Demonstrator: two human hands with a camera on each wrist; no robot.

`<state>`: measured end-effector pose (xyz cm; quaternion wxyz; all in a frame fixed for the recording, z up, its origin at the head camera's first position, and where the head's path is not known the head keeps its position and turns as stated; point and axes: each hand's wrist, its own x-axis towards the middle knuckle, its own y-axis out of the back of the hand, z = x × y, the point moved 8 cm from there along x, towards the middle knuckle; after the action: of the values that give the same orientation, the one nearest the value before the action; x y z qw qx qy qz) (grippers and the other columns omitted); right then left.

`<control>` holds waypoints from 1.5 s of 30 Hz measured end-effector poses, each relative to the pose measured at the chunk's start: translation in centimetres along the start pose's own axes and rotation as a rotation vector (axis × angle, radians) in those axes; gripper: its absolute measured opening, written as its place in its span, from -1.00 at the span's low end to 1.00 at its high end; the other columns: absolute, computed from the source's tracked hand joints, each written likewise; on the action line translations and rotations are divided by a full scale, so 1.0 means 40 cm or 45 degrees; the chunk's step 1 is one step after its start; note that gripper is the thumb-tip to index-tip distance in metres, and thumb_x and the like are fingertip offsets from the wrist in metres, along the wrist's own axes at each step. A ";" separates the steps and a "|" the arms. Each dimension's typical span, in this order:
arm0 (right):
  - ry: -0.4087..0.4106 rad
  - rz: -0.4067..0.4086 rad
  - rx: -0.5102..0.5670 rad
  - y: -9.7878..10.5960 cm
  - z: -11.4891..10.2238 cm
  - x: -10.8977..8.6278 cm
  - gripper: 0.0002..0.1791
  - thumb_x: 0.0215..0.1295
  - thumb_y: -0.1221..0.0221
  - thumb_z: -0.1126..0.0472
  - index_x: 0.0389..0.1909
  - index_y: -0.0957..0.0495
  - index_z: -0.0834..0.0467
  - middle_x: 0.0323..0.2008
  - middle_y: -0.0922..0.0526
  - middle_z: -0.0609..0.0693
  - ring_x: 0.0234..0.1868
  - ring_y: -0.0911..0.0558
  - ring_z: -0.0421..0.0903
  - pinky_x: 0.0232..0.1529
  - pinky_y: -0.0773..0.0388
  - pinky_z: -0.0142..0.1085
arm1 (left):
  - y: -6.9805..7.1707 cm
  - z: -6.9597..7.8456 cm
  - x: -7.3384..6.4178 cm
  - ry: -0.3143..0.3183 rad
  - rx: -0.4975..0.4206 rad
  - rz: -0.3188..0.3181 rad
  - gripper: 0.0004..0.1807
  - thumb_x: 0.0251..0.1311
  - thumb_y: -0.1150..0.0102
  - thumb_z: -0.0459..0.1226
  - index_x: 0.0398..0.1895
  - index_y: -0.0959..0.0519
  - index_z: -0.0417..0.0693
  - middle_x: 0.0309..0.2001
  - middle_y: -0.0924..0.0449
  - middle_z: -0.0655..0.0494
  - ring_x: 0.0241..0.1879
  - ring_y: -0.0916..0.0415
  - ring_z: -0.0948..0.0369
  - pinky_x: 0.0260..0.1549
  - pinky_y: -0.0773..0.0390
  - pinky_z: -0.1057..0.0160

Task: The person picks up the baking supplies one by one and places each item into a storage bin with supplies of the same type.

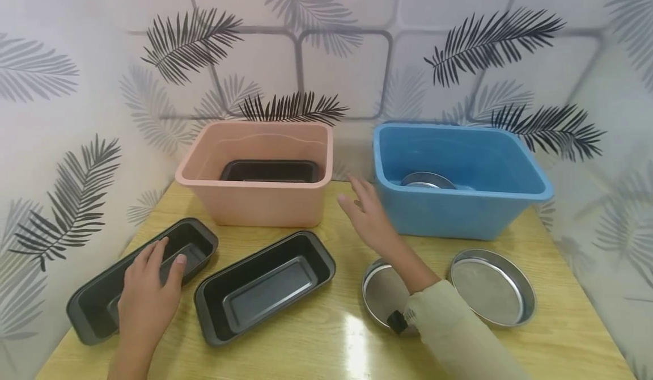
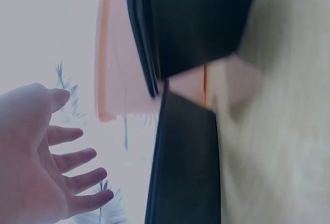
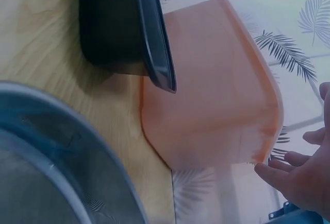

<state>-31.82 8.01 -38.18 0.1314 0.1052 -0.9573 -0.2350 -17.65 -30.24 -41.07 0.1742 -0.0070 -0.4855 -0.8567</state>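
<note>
My left hand [image 1: 148, 295] hovers over a dark loaf pan [image 1: 92, 306] at the left of the table, its fingers spread and holding nothing. In the left wrist view that hand [image 2: 46, 157] stands apart from the pans. A second loaf pan [image 1: 265, 289] lies to its right. My right hand [image 1: 369, 215] is raised between the pink bin [image 1: 265, 204] and the blue bin [image 1: 439, 215], fingers extended and nothing in them. Below the right forearm sits a round cake pan [image 1: 380, 289], partly hidden by the sleeve. Another round cake pan [image 1: 487, 289] lies farther right.
Inside the pink bin is a dark loaf pan [image 1: 270, 170]. The blue bin contains a round metal pan [image 1: 428, 179]. Both bins stand at the back of the wooden table [image 1: 326, 357], before a wall [image 1: 347, 74] with a leaf pattern.
</note>
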 end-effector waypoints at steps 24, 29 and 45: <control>-0.091 0.026 0.099 -0.059 0.002 0.204 -0.31 0.58 0.07 -0.08 0.59 -0.08 0.10 0.51 -0.08 0.28 0.52 -0.14 0.17 0.54 -0.08 0.11 | 0.101 -0.334 -0.031 0.425 -0.210 0.161 -0.36 0.52 0.32 -0.17 0.61 0.00 -0.15 0.56 0.08 -0.39 0.52 0.12 -0.36 0.35 0.00 -0.48; -0.115 0.042 0.108 -0.073 0.017 0.217 -0.32 0.58 0.09 -0.04 0.60 -0.04 0.12 0.54 -0.07 0.26 0.57 -0.08 0.16 0.57 -0.01 0.07 | 0.105 -0.372 -0.032 0.412 -0.297 0.202 -0.39 0.51 0.34 -0.27 0.58 -0.02 -0.24 0.51 0.04 -0.49 0.48 0.07 -0.40 0.39 -0.02 -0.43; -0.097 0.022 0.217 -0.099 0.016 0.218 -0.29 0.59 0.12 -0.04 0.63 0.07 0.04 0.62 0.02 0.04 0.62 0.04 0.01 0.61 0.08 -0.01 | 0.049 -0.457 -0.053 0.654 -0.561 -0.068 -0.35 0.58 0.53 -0.18 0.64 0.34 0.06 0.59 0.19 -0.30 0.54 -0.03 -0.06 0.56 0.03 0.06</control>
<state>-39.69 2.54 -38.85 0.0873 0.0988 -0.9790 -0.1556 -12.17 -45.78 -49.47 0.2625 0.1842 -0.2289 -0.9191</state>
